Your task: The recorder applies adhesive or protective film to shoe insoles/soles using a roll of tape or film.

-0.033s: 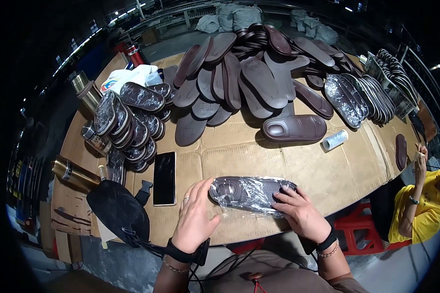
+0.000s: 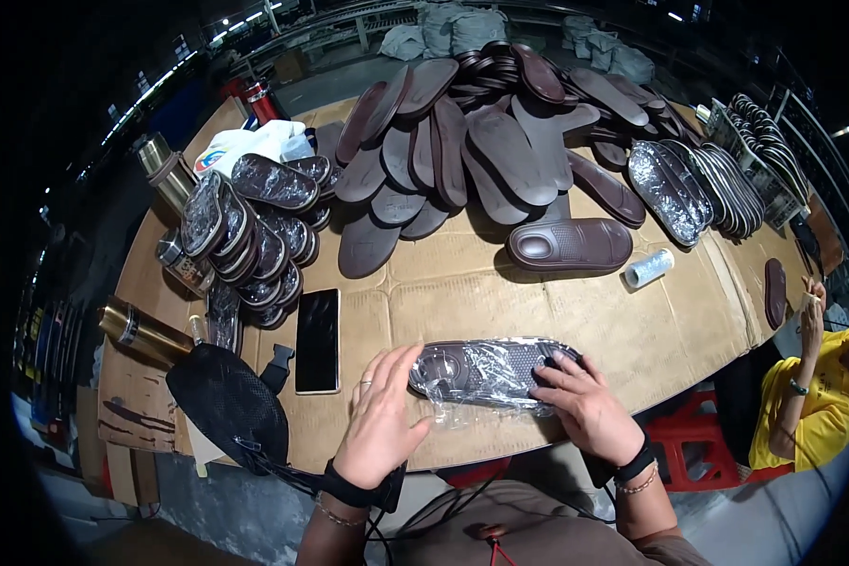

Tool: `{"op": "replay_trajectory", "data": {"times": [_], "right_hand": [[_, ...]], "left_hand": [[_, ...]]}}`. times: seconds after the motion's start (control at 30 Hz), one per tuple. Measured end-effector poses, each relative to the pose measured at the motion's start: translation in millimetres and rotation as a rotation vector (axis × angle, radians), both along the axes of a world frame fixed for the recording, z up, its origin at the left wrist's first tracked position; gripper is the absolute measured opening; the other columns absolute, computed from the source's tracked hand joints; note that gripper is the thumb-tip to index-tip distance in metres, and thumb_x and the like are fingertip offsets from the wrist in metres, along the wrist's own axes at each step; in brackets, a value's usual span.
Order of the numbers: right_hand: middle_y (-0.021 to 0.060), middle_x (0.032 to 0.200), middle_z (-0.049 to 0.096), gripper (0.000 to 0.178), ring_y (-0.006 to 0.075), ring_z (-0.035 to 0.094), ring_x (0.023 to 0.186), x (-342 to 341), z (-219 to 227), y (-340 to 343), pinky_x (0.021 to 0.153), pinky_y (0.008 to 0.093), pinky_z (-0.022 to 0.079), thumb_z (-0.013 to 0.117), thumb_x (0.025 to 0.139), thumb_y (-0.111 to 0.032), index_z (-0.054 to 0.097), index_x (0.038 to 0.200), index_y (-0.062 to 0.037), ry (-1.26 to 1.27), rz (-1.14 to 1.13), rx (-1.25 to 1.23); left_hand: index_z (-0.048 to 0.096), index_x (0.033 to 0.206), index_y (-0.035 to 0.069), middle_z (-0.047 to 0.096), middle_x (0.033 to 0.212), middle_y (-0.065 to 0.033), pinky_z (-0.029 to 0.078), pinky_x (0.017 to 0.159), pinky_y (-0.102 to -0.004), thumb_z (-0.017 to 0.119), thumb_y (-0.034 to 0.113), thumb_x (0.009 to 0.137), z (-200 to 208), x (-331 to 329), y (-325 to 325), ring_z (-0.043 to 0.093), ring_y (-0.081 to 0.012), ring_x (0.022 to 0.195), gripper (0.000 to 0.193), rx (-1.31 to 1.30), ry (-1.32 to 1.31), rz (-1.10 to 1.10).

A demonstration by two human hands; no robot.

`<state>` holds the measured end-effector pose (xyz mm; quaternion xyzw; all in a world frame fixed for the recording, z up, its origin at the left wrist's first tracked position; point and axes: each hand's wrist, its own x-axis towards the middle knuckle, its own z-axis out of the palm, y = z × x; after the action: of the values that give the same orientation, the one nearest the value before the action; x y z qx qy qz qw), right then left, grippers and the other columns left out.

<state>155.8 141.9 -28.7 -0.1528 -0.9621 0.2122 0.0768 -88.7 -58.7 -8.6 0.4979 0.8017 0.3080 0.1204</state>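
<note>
A dark brown shoe sole [image 2: 486, 370] under crinkled clear plastic film lies crosswise on the cardboard-covered table in front of me. Loose film hangs past its near edge. My left hand [image 2: 377, 415] is at the sole's left, rounded end, with fingers extended, thumb apart and nothing gripped. At the other end my right hand [image 2: 590, 406] rests its spread fingers on the film, partly hiding that end of the sole. Beyond it sits a bare brown sole [image 2: 580, 245], its textured face up. A small roll of clear film [image 2: 649, 269] lies to the right of that one.
Bare soles [image 2: 424, 151] form a big heap at the back. Film-wrapped soles [image 2: 255, 245] are stacked left, more [image 2: 670, 193] at back right. A phone [image 2: 318, 340], black pouch [image 2: 226, 406] and gold flask [image 2: 141, 330] lie left. A person in yellow [image 2: 811, 406] sits right.
The wrapped sole and both hands have shifted very slightly to the right. The hand poses are almost the same.
</note>
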Motion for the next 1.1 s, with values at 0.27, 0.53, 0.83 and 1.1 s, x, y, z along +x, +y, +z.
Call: {"op": "replay_trajectory", "data": {"times": [0.27,0.53,0.83,1.1], "right_hand": [[0.0114,0.145,0.058,0.047,0.0349,0.047,0.144,-6,10,-10,0.123,0.0559,0.03,0.084,0.08,-0.019,0.066,0.122,-0.0101,0.168,0.064,0.028],[0.008,0.106,0.071,0.028,0.0291,0.068,0.099,-24,-10,-19,0.092,0.0429,0.053,0.082,0.081,-0.008,0.066,0.104,-0.0068,0.402,0.046,0.08],[0.0113,0.104,0.071,0.028,0.0321,0.068,0.095,-24,-6,-20,0.087,0.0418,0.053,0.08,0.086,-0.011,0.065,0.108,-0.0031,0.403,-0.076,-0.133],[0.0082,0.092,0.068,0.019,0.0296,0.065,0.088,-36,-11,-24,0.082,0.0405,0.049,0.081,0.081,-0.008,0.07,0.097,-0.0068,0.324,-0.061,0.008]], "left_hand": [[0.046,0.142,0.011,0.046,0.153,-0.0162,0.025,0.122,-0.0517,0.085,0.004,0.071,-8,10,0,0.038,-0.0383,0.15,0.082,-0.059,0.065,-0.137],[0.054,0.123,0.009,0.058,0.137,-0.013,0.031,0.116,-0.0504,0.081,-0.001,0.072,-6,16,4,0.048,-0.0339,0.143,0.058,-0.002,0.156,-0.1],[0.054,0.128,0.008,0.066,0.128,-0.0148,0.034,0.116,-0.05,0.081,0.001,0.079,-17,10,4,0.054,-0.032,0.139,0.056,0.009,0.114,-0.126],[0.053,0.133,0.009,0.066,0.131,-0.0152,0.035,0.114,-0.0484,0.082,0.004,0.079,-22,10,6,0.056,-0.0339,0.135,0.061,-0.007,0.159,-0.129]]}}
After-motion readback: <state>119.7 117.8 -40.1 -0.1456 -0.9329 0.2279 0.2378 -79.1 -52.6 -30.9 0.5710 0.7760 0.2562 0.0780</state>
